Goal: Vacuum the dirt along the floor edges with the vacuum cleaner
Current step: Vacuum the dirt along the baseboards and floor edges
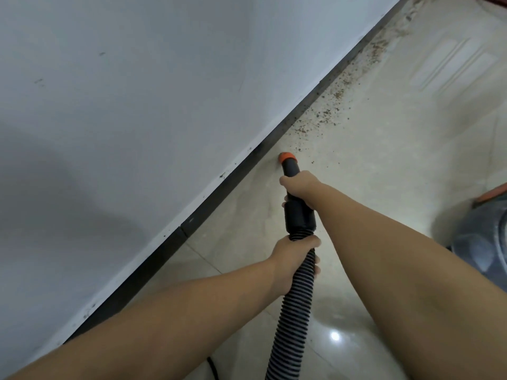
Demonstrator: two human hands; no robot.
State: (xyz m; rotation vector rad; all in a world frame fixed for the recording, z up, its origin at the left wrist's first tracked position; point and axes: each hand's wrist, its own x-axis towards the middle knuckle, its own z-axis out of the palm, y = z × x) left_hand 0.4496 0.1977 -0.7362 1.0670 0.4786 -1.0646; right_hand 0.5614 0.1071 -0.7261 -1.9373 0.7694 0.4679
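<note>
A black vacuum nozzle with an orange tip (pixel 286 157) points at the tiled floor beside the dark baseboard (pixel 208 201). My right hand (pixel 300 186) grips the black nozzle tube just behind the tip. My left hand (pixel 295 260) holds the ribbed black hose (pixel 293 319) right below the tube's wide collar (pixel 299 218). Brown dirt (pixel 323 119) lies scattered along the floor edge beyond the orange tip, running up toward the far corner. The floor strip along the baseboard behind the tip, toward me, looks free of crumbs.
A white wall (pixel 123 105) fills the left side above the baseboard. At the right edge, a rounded bluish-grey body with an orange band (pixel 485 237) sits on the glossy beige tiles, likely the vacuum cleaner. A thin black cable (pixel 212 366) lies near the bottom.
</note>
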